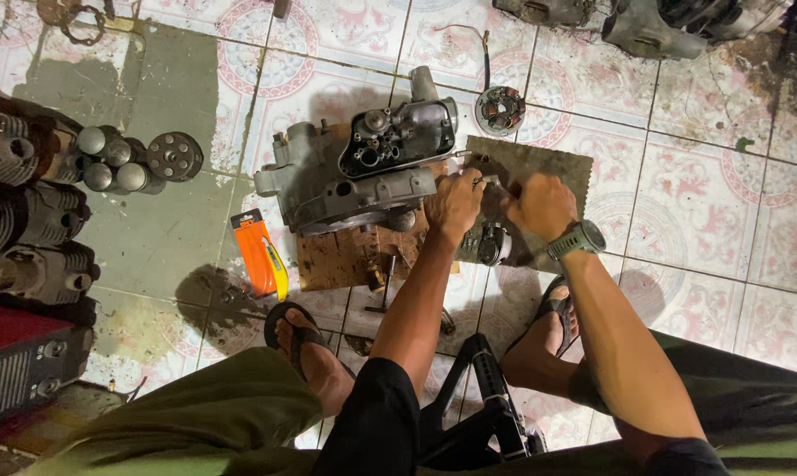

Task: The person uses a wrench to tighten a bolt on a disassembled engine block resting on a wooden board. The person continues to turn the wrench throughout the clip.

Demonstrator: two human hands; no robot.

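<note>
Overhead, the view takes in a tiled floor (716, 203) on which a person squats in sandals, both forearms reaching forward. Largest among the things is the grey engine case (354, 176), lying just left of the hands on a wooden board (337, 256); its open cover faces up and shows small round parts inside. Beneath and beyond the hands lies a brown mat (548, 163), partly over the board's right end. Far left of the hands, well apart, a row of finned cylinders (28, 211) sits beside several short metal cans (108, 159) and a round toothed disc (175, 156). Behind the hands, near the mat's far edge, rests a round stator (500, 109) with a thin wire leading off. Nearer the body, left of the left forearm, lies an orange knife pack (259, 253). Between the two hands and just below them sits a small dark metal part (488, 244), touching the mat. The left hand (454, 201) is curled narrow, its fingers closed about a slim metal piece at the case's right edge; what the piece is cannot be told. The right hand (540, 204), with a watch (579, 239) on its wrist, is likewise closed in a fist just beside the left, knuckles up; what it grips is hidden.
</note>
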